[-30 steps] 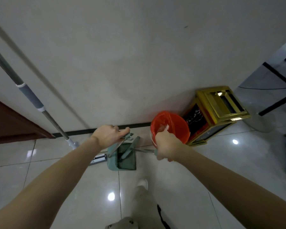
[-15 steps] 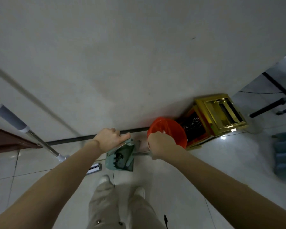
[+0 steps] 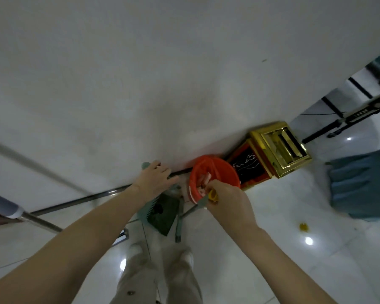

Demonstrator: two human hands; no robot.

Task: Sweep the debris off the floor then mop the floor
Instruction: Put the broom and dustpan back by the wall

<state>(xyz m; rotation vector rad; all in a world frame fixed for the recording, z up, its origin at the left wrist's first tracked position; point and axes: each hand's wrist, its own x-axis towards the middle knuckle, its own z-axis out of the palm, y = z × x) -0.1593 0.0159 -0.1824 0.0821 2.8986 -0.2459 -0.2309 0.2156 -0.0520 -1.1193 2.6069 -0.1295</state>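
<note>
Two bare hands meet low over a glossy white tiled floor (image 3: 283,216) at the foot of a pale wall (image 3: 162,73). We see the left hand (image 3: 155,179) curled around the top of a green dustpan handle (image 3: 145,165), its fingers closed on it; the dustpan (image 3: 165,212) hangs directly below that hand, tilted, dark inside, with a comb of teeth along one edge. We see the right hand (image 3: 226,200) closed on the thin broom handle (image 3: 190,210), a yellow scrap (image 3: 212,195) pinched at its fingertips. The orange bucket (image 3: 226,172) stands just beyond the right hand, touching the wall's dark baseboard, with pale debris (image 3: 203,183) lying inside it. A gold-framed bin (image 3: 281,148) sits beside the bucket. A mop handle (image 3: 42,222) slants in from the left, well apart from both hands. One small yellow bit (image 3: 303,227) lies on the tiles to the right, near a blue-green cloth (image 3: 360,185). Our view also takes in beige trousers (image 3: 158,270) and white shoes below.
</note>
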